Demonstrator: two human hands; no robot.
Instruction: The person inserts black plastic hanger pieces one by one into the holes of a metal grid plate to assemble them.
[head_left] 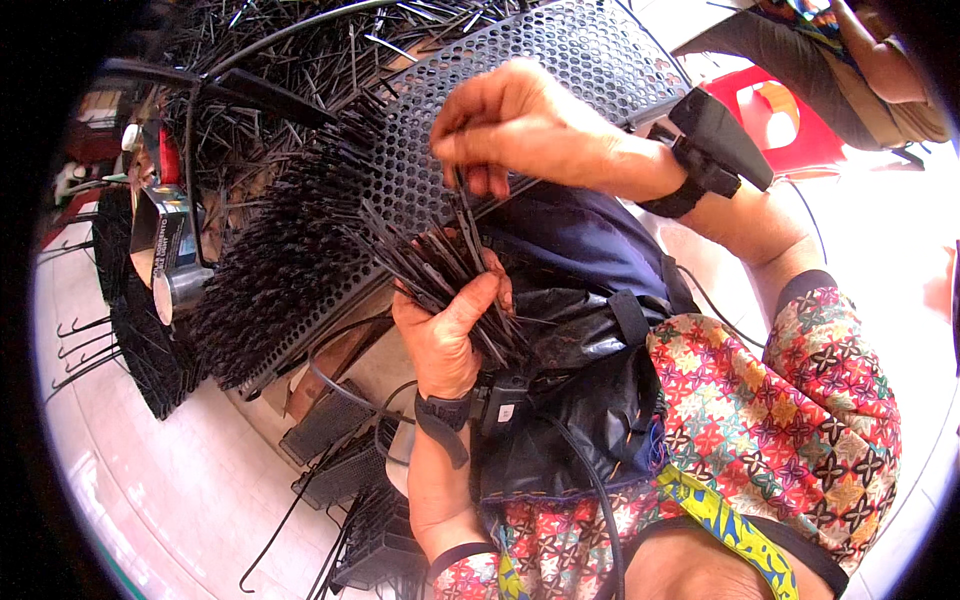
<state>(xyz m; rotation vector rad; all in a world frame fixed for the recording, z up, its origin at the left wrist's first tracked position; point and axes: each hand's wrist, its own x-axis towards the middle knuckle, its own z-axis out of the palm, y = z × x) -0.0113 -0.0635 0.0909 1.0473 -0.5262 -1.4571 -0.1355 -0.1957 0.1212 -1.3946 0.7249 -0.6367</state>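
- Fanning out above the left hand (443, 335), the bundle of dark strips (425, 262) sits near the close edge of the perforated black board (540, 50).
- Each strip looks light, thin and fairly stiff, with a little spring; the smooth ones may slide against each other, and a sharp bend could probably crease them.
- The bundle is best held around its middle, a single strip near its upper end; the board seems rigid, better steadied by its rim.
- The left fingers wrap the bundle, thumb pressed across the front.
- The right hand (515, 130) is above the board, fingers curled and thumb drawn in; whether it pinches the strip tip just beneath, I cannot tell.
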